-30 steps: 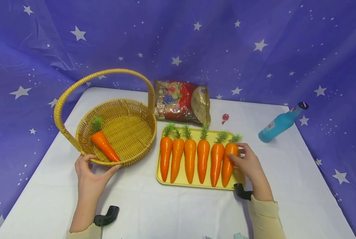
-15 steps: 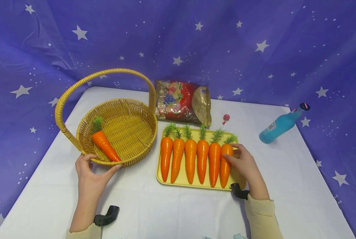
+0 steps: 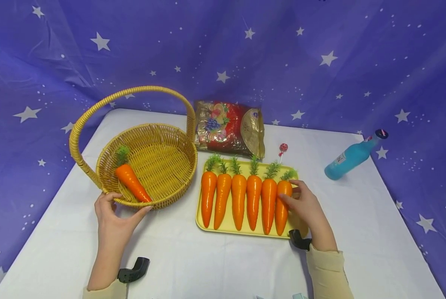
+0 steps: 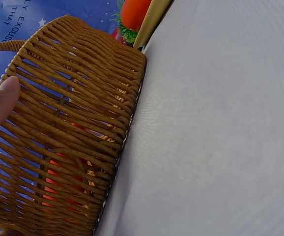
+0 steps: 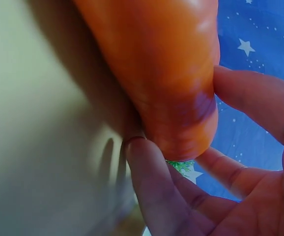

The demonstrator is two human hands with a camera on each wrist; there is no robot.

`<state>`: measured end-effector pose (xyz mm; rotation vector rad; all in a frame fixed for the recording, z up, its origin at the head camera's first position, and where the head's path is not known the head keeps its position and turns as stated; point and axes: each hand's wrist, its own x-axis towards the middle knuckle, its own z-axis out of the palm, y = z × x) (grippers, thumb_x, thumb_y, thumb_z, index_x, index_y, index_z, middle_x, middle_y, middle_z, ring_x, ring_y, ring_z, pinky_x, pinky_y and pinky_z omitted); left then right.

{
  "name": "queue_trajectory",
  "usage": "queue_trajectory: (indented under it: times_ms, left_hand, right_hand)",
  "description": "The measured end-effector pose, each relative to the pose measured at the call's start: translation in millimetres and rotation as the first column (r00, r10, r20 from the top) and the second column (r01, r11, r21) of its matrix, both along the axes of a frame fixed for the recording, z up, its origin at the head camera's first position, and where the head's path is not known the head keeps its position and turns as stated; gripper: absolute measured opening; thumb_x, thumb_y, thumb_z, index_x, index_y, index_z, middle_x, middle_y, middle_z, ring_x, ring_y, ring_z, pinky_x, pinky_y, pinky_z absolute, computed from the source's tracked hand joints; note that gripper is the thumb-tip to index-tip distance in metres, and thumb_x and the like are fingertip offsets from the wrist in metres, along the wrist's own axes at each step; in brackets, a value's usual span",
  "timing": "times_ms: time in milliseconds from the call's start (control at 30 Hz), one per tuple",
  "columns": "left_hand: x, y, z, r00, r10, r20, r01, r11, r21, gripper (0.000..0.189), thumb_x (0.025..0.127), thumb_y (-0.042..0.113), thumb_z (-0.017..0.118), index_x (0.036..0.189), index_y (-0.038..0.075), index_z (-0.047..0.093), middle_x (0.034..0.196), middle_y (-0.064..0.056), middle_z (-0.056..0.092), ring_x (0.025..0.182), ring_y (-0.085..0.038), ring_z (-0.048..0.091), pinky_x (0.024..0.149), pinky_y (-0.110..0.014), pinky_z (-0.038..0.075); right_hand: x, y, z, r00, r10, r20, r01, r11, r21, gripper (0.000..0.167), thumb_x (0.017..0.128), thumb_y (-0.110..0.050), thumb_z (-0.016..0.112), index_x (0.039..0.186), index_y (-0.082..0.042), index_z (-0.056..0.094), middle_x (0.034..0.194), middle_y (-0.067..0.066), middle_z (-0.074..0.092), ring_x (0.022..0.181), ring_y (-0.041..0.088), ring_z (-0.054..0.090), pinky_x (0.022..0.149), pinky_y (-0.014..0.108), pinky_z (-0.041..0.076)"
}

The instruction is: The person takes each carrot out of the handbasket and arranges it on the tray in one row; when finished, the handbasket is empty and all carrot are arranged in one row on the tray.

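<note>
My left hand holds the near rim of the yellow wicker basket, its thumb against the outer side in the left wrist view. One orange carrot with a green tuft lies in the basket. My right hand pinches the rightmost carrot near its thick end, thumb and fingers on its sides in the right wrist view. That carrot is in a row of several carrots on the yellow tray. All their green tops point to the tray's far side.
A red and gold bag lies behind the tray. Next to it is a red lollipop. A blue bottle stands at the right of the white tablecloth. Behind everything hangs a starry blue-purple cloth.
My right hand has shifted the rightmost carrot slightly left on the tray, and the neighbouring carrots have edged left too. My left hand has stayed on the basket.
</note>
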<state>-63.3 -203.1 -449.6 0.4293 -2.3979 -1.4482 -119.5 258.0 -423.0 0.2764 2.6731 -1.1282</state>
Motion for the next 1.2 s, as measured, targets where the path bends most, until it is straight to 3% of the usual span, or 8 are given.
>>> queue_trajectory:
  times_ms: [267, 600, 1000, 1200]
  left_hand:
    - [0.1, -1.8, -0.7, 1.000, -0.005, 0.002, 0.005, 1.000, 0.002, 0.080, 0.068, 0.019, 0.089, 0.124, 0.006, 0.034, 0.146, -0.012, 0.018, 0.135, -0.025, 0.025, 0.113, -0.045, 0.027]
    - [1.4, -3.4, -1.3, 1.000, 0.001, -0.001, -0.002, 1.000, -0.018, 0.080, 0.067, 0.019, 0.090, 0.123, 0.006, 0.034, 0.145, -0.012, 0.019, 0.133, -0.026, 0.026, 0.112, -0.046, 0.029]
    - [1.3, -2.6, -0.4, 1.000, -0.003, 0.006, 0.003, 1.000, -0.010, 0.079, 0.068, 0.020, 0.089, 0.123, 0.006, 0.033, 0.146, -0.012, 0.019, 0.133, -0.026, 0.026, 0.112, -0.047, 0.028]
    - [-0.2, -1.3, -2.9, 1.000, 0.002, 0.000, -0.002, 1.000, 0.007, 0.079, 0.067, 0.020, 0.090, 0.122, 0.005, 0.035, 0.147, -0.012, 0.018, 0.137, -0.024, 0.022, 0.112, -0.046, 0.028]
  right_hand:
    - [1.4, -2, 4.8, 1.000, -0.007, -0.001, 0.007, 0.997, 0.076, 0.082, 0.090, -0.045, 0.064, 0.148, -0.003, 0.025, 0.138, 0.027, 0.043, 0.119, 0.042, 0.049, 0.099, 0.058, 0.042]
    - [-1.1, -12, 20.5, 0.987, 0.007, -0.158, 0.008, 0.995, 0.096, 0.068, 0.093, -0.032, 0.064, 0.146, -0.001, 0.034, 0.144, 0.024, 0.039, 0.122, 0.042, 0.045, 0.097, 0.057, 0.044]
    - [-26.8, -77, 56.9, 0.941, 0.132, -0.311, -0.143, 0.990, -0.013, 0.060, 0.089, -0.020, 0.071, 0.141, -0.008, 0.045, 0.140, 0.014, 0.046, 0.116, 0.035, 0.052, 0.095, 0.050, 0.049]
    - [-35.6, -117, 73.4, 0.890, 0.253, -0.380, -0.278, 0.961, -0.011, 0.058, 0.089, -0.021, 0.072, 0.140, -0.010, 0.048, 0.135, 0.009, 0.050, 0.113, 0.029, 0.054, 0.093, 0.046, 0.050]
